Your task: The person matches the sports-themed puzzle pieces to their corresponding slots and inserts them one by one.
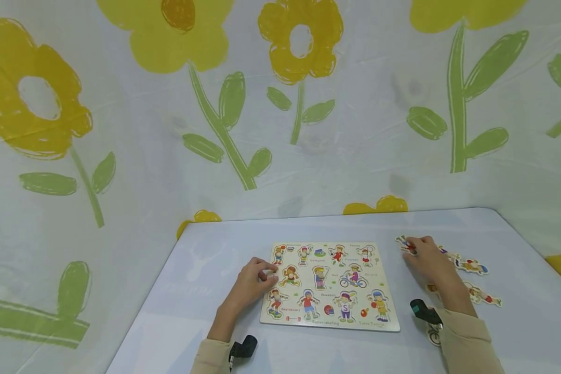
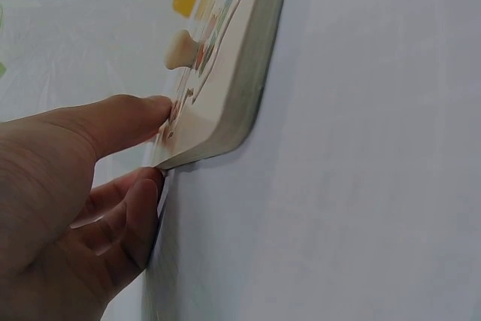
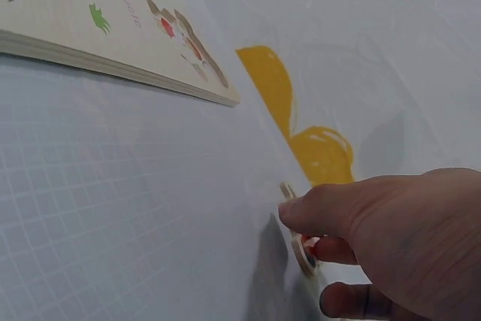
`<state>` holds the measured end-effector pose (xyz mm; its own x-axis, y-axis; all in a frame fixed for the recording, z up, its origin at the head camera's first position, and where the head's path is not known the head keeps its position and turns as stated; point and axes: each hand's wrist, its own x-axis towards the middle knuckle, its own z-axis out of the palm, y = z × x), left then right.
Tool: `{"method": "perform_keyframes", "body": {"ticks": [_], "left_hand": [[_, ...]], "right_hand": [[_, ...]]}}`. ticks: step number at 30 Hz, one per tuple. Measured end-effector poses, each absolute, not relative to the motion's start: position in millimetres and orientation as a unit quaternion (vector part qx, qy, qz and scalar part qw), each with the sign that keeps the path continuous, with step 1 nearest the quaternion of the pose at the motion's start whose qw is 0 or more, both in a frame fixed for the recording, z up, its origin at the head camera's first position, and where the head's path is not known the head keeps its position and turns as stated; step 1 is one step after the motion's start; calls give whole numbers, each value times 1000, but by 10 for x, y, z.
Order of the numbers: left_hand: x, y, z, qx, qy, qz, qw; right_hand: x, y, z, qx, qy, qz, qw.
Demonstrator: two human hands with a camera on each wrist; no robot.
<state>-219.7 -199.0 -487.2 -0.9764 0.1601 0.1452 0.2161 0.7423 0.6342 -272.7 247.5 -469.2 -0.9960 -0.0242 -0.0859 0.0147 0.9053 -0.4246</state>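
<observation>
We've got the right hand (image 1: 427, 259) pinching a figure piece (image 1: 403, 241), right of the puzzle board (image 1: 324, 302) at its far-right corner, left hand (image 1: 251, 280) gripping its left edge.

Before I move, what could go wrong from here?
Loose pieces lie close around the right forearm, so pulling back might sweep some aside.
The left hand holds the puzzle board at its edge; a tug could shift it.
The right hand pinches only part of a thin piece, which may slip.
</observation>
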Motion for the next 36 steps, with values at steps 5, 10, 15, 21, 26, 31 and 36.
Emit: {"method": "perform_keyframes", "body": {"ticks": [5,10,15,21,26,31,36], "left_hand": [[-2198,-1989,-4871,-101,-933,-344,41],[-2191,-1984,-4859,-101,-934,-341,43],[-2184,-1976,-4850,-98,-935,-339,42],[-2182,-1974,-4851,-95,-935,-340,42],[-2180,-1971,-4848,-95,-934,-340,44],[-2177,-1971,-4844,-96,-934,-342,44],[-2183,-1975,-4857,-100,-934,-341,45]], "right_hand": [[-2710,2471,-4679,14,970,-243,9],[-2682,2458,-4655,39,965,-260,9],[-2664,2457,-4661,37,967,-254,0],[-2660,2466,-4660,40,966,-255,5],[-2646,2473,-4645,43,967,-253,5],[-2622,2485,-4634,45,965,-258,-1],[-2584,2505,-4624,41,965,-258,-17]]}}
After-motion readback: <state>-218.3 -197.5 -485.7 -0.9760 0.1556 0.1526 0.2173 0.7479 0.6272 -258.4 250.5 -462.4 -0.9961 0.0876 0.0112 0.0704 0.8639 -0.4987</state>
